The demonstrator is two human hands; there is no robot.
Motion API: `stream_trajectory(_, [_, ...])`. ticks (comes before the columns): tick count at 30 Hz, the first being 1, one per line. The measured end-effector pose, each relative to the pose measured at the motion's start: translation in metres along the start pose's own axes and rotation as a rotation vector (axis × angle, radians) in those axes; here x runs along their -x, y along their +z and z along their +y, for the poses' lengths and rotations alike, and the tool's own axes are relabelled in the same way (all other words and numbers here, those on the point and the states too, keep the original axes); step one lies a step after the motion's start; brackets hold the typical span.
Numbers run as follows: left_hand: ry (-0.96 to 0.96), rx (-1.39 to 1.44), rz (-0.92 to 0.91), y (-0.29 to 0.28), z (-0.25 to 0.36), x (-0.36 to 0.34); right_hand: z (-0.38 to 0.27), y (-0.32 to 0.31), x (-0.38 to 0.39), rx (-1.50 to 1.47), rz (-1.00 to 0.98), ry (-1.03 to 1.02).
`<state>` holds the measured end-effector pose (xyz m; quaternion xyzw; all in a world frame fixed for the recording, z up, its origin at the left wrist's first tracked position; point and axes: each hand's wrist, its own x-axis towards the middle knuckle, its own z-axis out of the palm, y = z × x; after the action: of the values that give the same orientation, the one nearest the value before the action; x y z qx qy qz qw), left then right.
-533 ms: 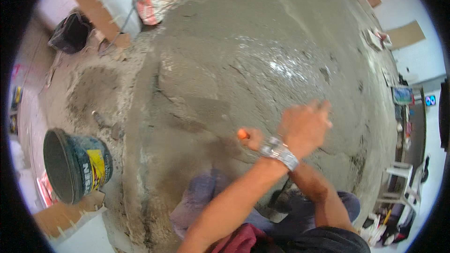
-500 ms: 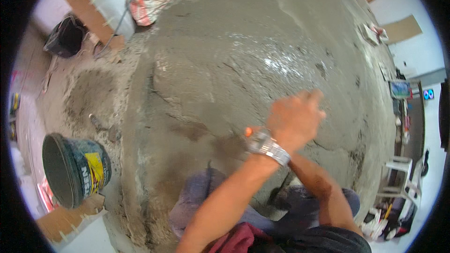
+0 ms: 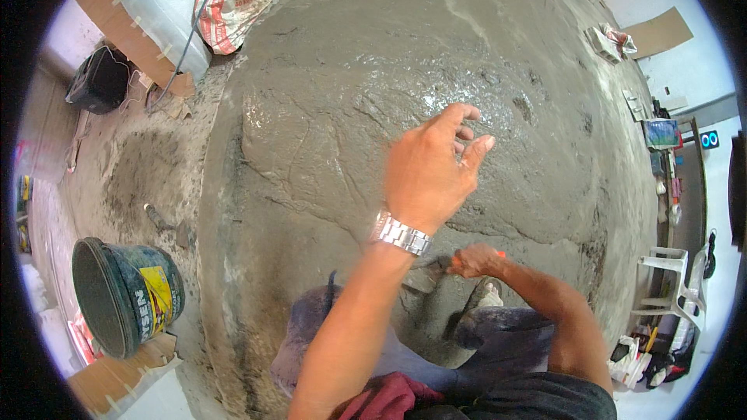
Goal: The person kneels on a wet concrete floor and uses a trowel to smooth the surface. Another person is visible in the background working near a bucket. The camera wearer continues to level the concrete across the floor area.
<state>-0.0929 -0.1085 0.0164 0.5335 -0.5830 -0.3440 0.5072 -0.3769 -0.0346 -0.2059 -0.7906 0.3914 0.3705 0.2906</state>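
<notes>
My left hand (image 3: 432,163), with a metal-banded wristwatch (image 3: 402,233) on its wrist, hovers over the wet grey cement (image 3: 327,148). Its fingers are loosely bent and apart, with nothing visible between them. Nearer my knees, my right hand (image 3: 473,260) is closed around a trowel (image 3: 422,277). An orange bit of the handle shows at the back of the fist, and the grey blade points left, low over or on the cement. Part of the blade is blurred, so contact is hard to judge.
At the left a dark bucket (image 3: 95,295) with a yellow label stands on the rough floor. A red-and-white sack (image 3: 233,12) and a black container (image 3: 99,79) are at the far left. A white plastic chair (image 3: 665,295) stands by the right wall.
My right hand has drawn back toward my knees with the trowel, from behind my left wrist. My left hand has shifted left and slightly farther away, its fingers now clearer.
</notes>
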Motion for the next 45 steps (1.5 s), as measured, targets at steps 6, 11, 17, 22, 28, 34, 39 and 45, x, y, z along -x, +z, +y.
stream_trajectory(6, [0.044, -0.048, 0.005, 0.006, 0.005, 0.006, -0.018, -0.043, -0.086, -0.047, 0.385, -0.192])
stream_trajectory(11, [0.054, -0.073, 0.0, -0.001, 0.01, 0.017, -0.049, -0.132, -0.104, -0.207, 0.324, -0.087])
stream_trajectory(17, [0.111, -0.134, 0.029, -0.014, 0.015, 0.028, -0.114, -0.242, -0.12, -0.054, 0.552, 0.052])
stream_trajectory(22, [0.075, -0.104, 0.085, -0.027, 0.019, 0.033, -0.167, -0.309, -0.144, 0.216, 1.091, -0.062])
stream_trajectory(28, [0.127, -0.053, 0.251, -0.036, 0.021, 0.034, -0.163, -0.336, -0.153, 0.281, 1.459, 0.033])
stream_trajectory(34, [0.094, -0.06, 0.19, -0.03, 0.023, 0.034, -0.139, -0.319, -0.119, -0.106, 1.187, 0.001])
stream_trajectory(39, [0.138, -0.068, 0.153, -0.022, 0.017, 0.032, -0.131, -0.22, -0.081, -0.404, 0.802, 0.075])
stream_trajectory(45, [0.122, -0.1, 0.018, -0.009, 0.014, 0.036, -0.101, -0.076, -0.058, -0.446, 0.284, 0.062])
